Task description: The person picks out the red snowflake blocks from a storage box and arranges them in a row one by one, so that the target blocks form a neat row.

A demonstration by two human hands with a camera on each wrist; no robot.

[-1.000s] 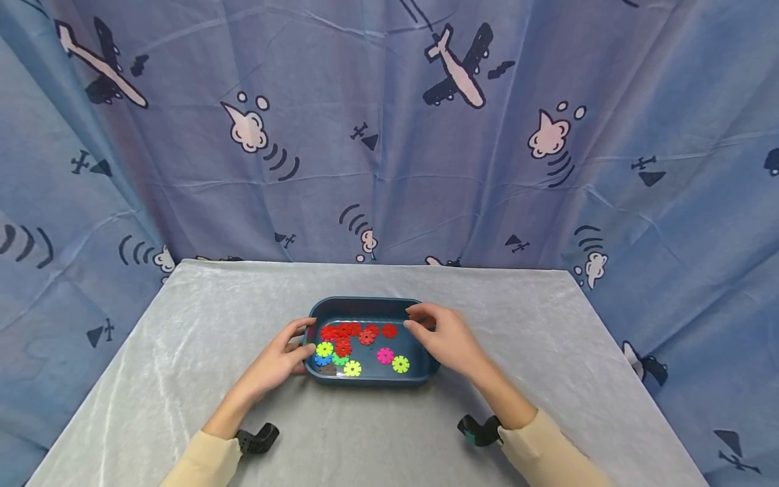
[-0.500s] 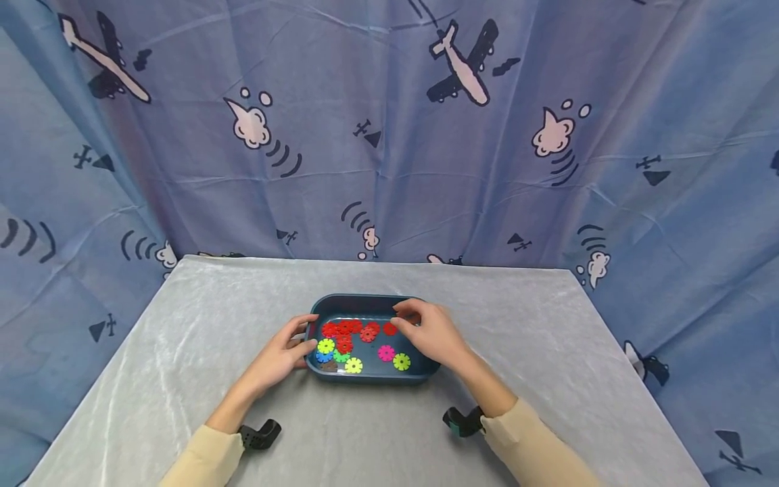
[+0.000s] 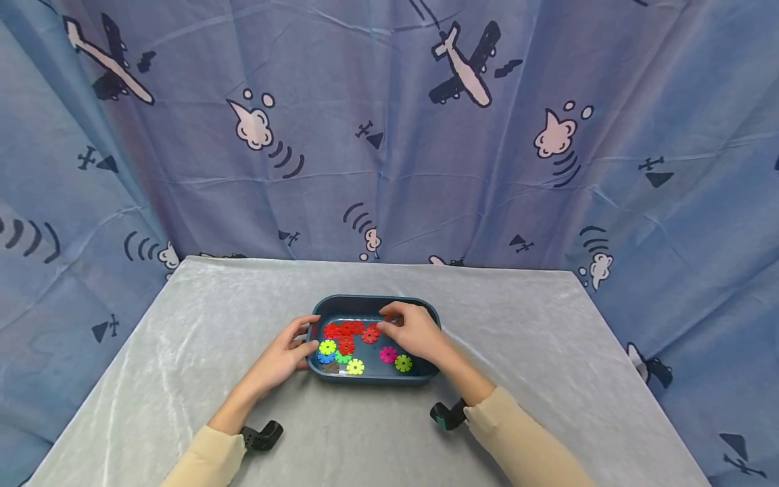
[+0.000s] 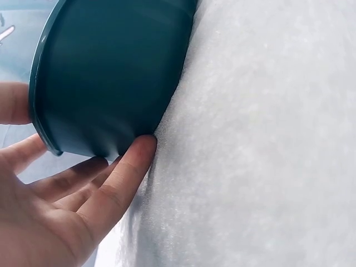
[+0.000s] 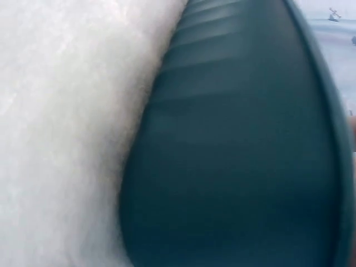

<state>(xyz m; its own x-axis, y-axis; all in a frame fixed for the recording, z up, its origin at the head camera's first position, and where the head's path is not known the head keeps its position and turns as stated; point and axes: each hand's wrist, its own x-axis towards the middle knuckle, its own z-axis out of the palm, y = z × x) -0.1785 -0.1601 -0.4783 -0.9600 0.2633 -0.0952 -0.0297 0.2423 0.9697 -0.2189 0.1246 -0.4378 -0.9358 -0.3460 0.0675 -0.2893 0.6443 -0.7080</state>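
Note:
A dark teal plastic tray (image 3: 371,380) with rounded ends sits on the table, holding several flower-shaped plastic discs. Most are red (image 3: 345,345), bunched toward the back left. My left hand (image 3: 281,355) grips the tray's left end; in the left wrist view some fingers (image 4: 125,175) lie against the outer wall and others pass behind the rim. My right hand (image 3: 416,331) is over the tray's right half, thumb and fingers apart beside the red discs. It hides part of the tray floor, and nothing shows between its fingertips. The right wrist view shows mainly the tray's outer wall (image 5: 233,144).
A pink disc (image 3: 387,354) and a yellow-green disc (image 3: 403,363) lie at the tray's front right. Yellow, blue, green and brown discs are at its front left. A pale cloth covers the table (image 3: 213,325); a blue patterned curtain (image 3: 328,135) hangs behind.
My right hand has moved left over the tray, from its right edge toward the red discs, and now covers where a single red disc lay. My left hand has stayed at the tray's left end.

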